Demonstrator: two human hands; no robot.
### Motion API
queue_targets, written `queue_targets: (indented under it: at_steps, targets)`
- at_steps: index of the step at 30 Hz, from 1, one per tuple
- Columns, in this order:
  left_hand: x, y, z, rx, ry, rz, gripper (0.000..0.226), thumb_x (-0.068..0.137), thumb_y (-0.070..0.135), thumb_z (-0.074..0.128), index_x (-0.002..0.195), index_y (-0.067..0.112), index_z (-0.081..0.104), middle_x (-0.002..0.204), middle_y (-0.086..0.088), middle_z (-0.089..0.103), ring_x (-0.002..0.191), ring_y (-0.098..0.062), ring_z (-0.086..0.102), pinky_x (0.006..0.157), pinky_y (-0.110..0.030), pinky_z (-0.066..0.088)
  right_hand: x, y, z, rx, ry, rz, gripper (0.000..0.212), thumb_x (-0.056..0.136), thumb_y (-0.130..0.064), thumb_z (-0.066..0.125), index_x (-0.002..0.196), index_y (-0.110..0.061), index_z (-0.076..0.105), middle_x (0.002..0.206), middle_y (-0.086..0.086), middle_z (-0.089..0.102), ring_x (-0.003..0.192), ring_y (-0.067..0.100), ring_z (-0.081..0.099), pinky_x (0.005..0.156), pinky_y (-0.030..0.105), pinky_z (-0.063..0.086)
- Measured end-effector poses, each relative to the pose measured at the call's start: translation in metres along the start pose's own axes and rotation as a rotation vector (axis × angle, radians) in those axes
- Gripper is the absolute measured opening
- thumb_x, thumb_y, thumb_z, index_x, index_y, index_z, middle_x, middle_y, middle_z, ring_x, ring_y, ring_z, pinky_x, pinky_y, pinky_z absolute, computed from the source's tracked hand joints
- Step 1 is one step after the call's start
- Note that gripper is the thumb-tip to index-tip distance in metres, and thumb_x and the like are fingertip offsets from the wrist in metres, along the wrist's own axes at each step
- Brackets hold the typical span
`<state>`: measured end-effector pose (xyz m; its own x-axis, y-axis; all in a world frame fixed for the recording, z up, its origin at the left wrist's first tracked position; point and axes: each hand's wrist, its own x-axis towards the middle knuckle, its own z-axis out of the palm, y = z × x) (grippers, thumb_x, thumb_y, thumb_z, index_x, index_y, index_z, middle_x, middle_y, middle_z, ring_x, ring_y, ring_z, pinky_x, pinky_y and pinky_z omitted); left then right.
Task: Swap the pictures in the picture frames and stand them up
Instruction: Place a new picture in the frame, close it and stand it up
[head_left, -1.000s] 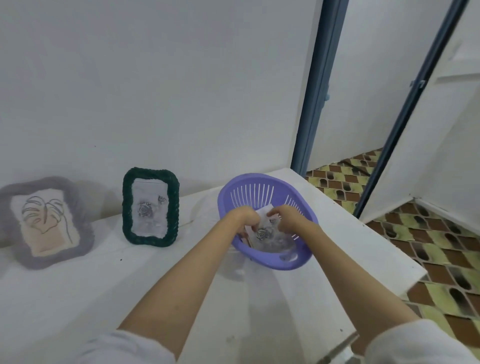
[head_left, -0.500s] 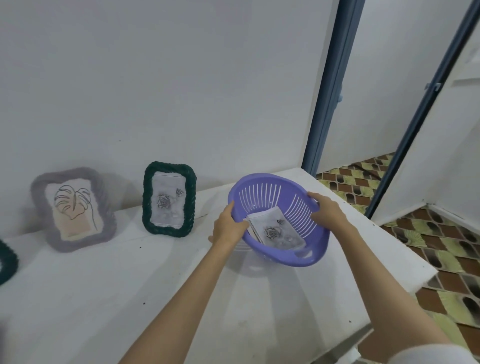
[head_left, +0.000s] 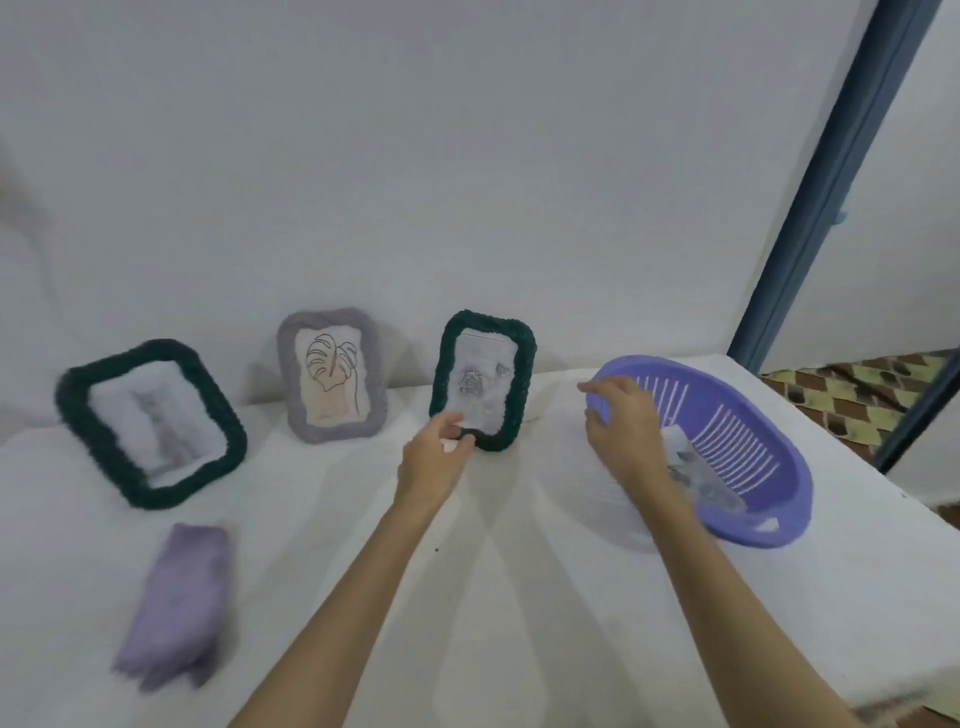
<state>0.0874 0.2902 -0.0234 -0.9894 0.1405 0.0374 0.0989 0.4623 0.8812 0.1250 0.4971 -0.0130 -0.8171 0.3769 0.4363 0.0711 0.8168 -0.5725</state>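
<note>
Counter (head_left: 519, 597), one: white, matte, broad flat top carrying all items, backed by a plain white wall (head_left: 415, 156). Basket (head_left: 769, 447), one: purple plastic, oval, slotted sides, a handle cut-out at the near rim; it sits directly under and to the right of the right hand (head_left: 626, 423), and holds loose printed pictures (head_left: 696, 473), count not readable, one with a grey rose motif. Picture frames, three, all standing against the wall: a large dark green frame (head_left: 150, 423) of knotted cord, rounded rectangle, tilted, far left of the left hand (head_left: 434, 460), its picture blurred; a grey frame (head_left: 332, 376) with a soft wavy border, just left of and beyond the left hand, showing a line-drawn leaf on beige; a smaller dark green cord frame (head_left: 485, 379), upright, showing a grey rose print. Cloth (head_left: 176, 608), one: folded, lilac, soft, blurred, lying flat well to the near left of the left hand. Left-hand grip: thumb and fingers pinch the lower left corner of the smaller green frame. Right-hand grip: fingers apart and loosely bent, holding nothing, hovering over the basket's left rim; contact with the rim cannot be told.
</note>
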Motion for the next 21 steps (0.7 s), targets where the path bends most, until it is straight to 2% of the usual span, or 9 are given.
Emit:
queue_targets:
  at_steps: [3,7,10,12,13,14,16,18,21]
  targets:
    - [-0.022,-0.047,-0.057,0.049,0.113,-0.021,0.026,0.091,0.015,0.055,0.116,0.014,0.059,0.118,-0.002,0.060,0.103,-0.017,0.054,0.093,-0.027,0.042,-0.039,-0.052,0.057,0.179,-0.157,-0.054,0.028,0.081,0.004,0.055,0.103,-0.009,0.067,0.110,0.010,0.061,0.103,0.027,0.054,0.090,0.025,0.038]
    - [-0.049,-0.112,-0.122,0.362,0.286,-0.032,0.027,0.090,0.006,0.050,0.112,0.014,0.062,0.125,-0.004,0.058,0.112,-0.022,0.054,0.093,-0.032,0.041,-0.090,-0.119,0.122,0.357,-0.423,-0.024,0.026,0.086,0.000,0.052,0.102,-0.013,0.067,0.100,0.001,0.059,0.082,0.016,0.057,0.074,0.013,0.039]
    - [-0.070,-0.150,-0.157,0.597,0.303,-0.063,0.033,0.094,0.010,0.044,0.125,0.016,0.054,0.144,-0.004,0.040,0.132,-0.024,0.036,0.104,-0.037,0.030,-0.123,-0.169,0.155,0.576,-0.635,0.121,0.023,0.090,-0.002,0.049,0.105,-0.011,0.064,0.090,0.006,0.058,0.057,0.010,0.059,0.053,0.016,0.046]
    - [-0.080,-0.166,-0.171,0.596,0.260,-0.131,0.038,0.095,0.014,0.041,0.133,0.019,0.047,0.153,-0.007,0.023,0.137,-0.029,0.025,0.105,-0.038,0.030,-0.142,-0.195,0.172,0.681,-0.742,0.242,0.028,0.088,0.000,0.051,0.113,-0.007,0.059,0.086,0.007,0.057,0.050,0.007,0.059,0.051,0.021,0.051]
    - [-0.084,-0.171,-0.176,0.528,0.264,-0.192,0.040,0.095,0.013,0.042,0.133,0.021,0.046,0.152,-0.012,0.021,0.135,-0.033,0.024,0.101,-0.036,0.033,-0.150,-0.205,0.179,0.700,-0.775,0.286,0.033,0.085,0.001,0.053,0.117,-0.007,0.056,0.083,0.005,0.057,0.052,0.011,0.059,0.055,0.024,0.053]
    - [-0.086,-0.175,-0.180,0.424,0.294,-0.248,0.039,0.094,0.012,0.044,0.131,0.021,0.049,0.146,-0.017,0.028,0.130,-0.036,0.029,0.096,-0.033,0.037,-0.157,-0.215,0.185,0.702,-0.793,0.312,0.038,0.083,0.001,0.056,0.120,-0.007,0.053,0.079,0.003,0.057,0.057,0.016,0.059,0.061,0.029,0.055]
    - [-0.087,-0.179,-0.188,0.232,0.343,-0.283,0.031,0.090,0.008,0.049,0.117,0.018,0.060,0.121,-0.017,0.049,0.111,-0.035,0.049,0.081,-0.022,0.047,-0.165,-0.229,0.192,0.676,-0.783,0.337,0.043,0.080,-0.003,0.061,0.120,-0.009,0.050,0.080,0.003,0.061,0.071,0.021,0.061,0.074,0.035,0.055]
    - [-0.089,-0.178,-0.196,0.171,0.335,-0.253,0.024,0.087,0.004,0.053,0.105,0.014,0.066,0.104,-0.010,0.056,0.090,-0.027,0.057,0.062,-0.011,0.040,-0.168,-0.237,0.195,0.656,-0.756,0.389,0.043,0.079,-0.004,0.062,0.120,-0.011,0.049,0.092,0.009,0.065,0.083,0.022,0.062,0.083,0.032,0.053]
    - [-0.087,-0.172,-0.208,0.198,0.345,-0.189,0.019,0.086,0.005,0.056,0.096,0.016,0.068,0.096,-0.005,0.060,0.075,-0.019,0.054,0.066,-0.021,0.042,-0.170,-0.240,0.197,0.693,-0.711,0.464,0.042,0.079,0.003,0.056,0.118,-0.012,0.049,0.089,0.009,0.063,0.085,0.026,0.063,0.080,0.035,0.054]
